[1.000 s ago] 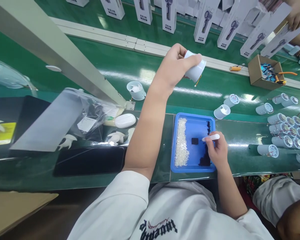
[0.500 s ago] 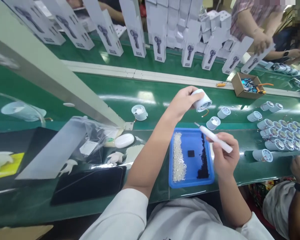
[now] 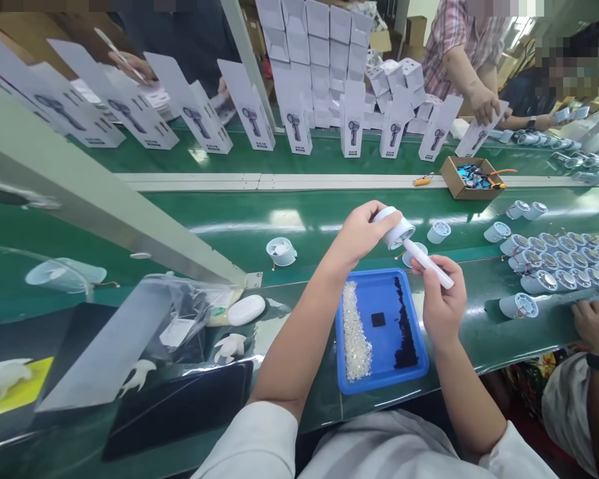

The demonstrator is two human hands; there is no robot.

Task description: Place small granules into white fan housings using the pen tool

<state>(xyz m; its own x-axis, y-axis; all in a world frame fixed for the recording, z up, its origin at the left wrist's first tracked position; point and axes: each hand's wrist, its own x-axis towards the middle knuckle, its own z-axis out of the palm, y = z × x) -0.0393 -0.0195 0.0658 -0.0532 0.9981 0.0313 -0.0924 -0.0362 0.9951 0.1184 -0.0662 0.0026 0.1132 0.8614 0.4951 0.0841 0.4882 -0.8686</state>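
Observation:
My left hand (image 3: 362, 233) is closed around a pale round fan housing (image 3: 396, 227), held up above the green belt with its open end toward the right. My right hand (image 3: 442, 296) grips a white pen-like tool (image 3: 429, 264), and its tip touches the housing's open end. Below both hands lies a blue tray (image 3: 387, 362) with a strip of small clear pieces (image 3: 354, 330) on its left, a strip of small black pieces (image 3: 405, 329) on its right and a black square (image 3: 378, 319) in the middle.
Several more fan housings (image 3: 554, 259) lie on the belt at right, one (image 3: 280, 251) to the left. A cardboard box of parts (image 3: 468, 177) and rows of white product boxes (image 3: 352, 130) stand beyond. Other people work across and to my right (image 3: 596, 326). A plastic bag (image 3: 180, 319) lies at left.
My left hand lowered the housing toward me. My right hand lifted the tool out of the tray and brought its tip to the housing. The camera tilted up.

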